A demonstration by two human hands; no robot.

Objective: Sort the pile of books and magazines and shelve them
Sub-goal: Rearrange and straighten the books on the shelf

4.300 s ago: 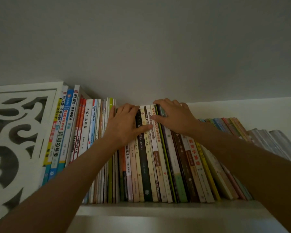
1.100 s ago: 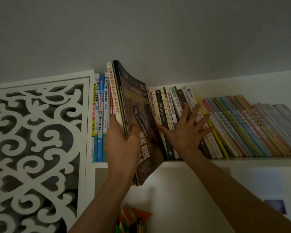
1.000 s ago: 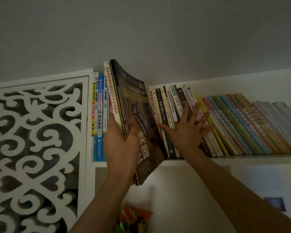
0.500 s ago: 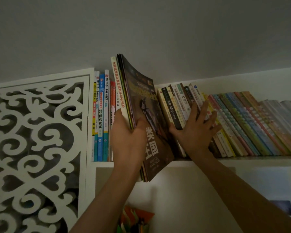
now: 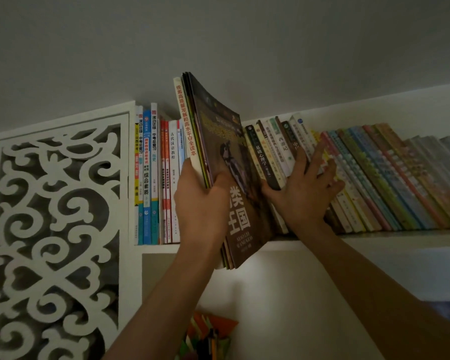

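Hands first, then outward. Clenched in the left hand (image 5: 202, 203), thumb laid across the dark front cover: a bundle of magazines (image 5: 218, 141), tilted to the right. Pressed flat by the right hand (image 5: 300, 196), fingers straight and spread, grasping nothing: the spines of the leaning books (image 5: 374, 178), pushed toward the right end of the shelf (image 5: 400, 236).

Raised a little against half a second back and brought closer to the row. Left hanging all the same, bottom corner below the front edge of the shelf, top well above the neighbouring spines; not seated on the board. Some four seconds back, found with both hands on the tops of the spines mid-row and no bundle out. Since then, drawn clear as one group and held before the gap between the upright books (image 5: 151, 178) at the left end and the leaning run.

Read as a sorted group going back in, step about half made. Needed next, by this judgement: more lift to clear the front edge, then a push inward while the right hand kept the gap open. Risked otherwise: limp covers buckling against the edge, or the leaning run slumping shut.

Beyond the left end, a white fretwork panel (image 5: 57, 229).
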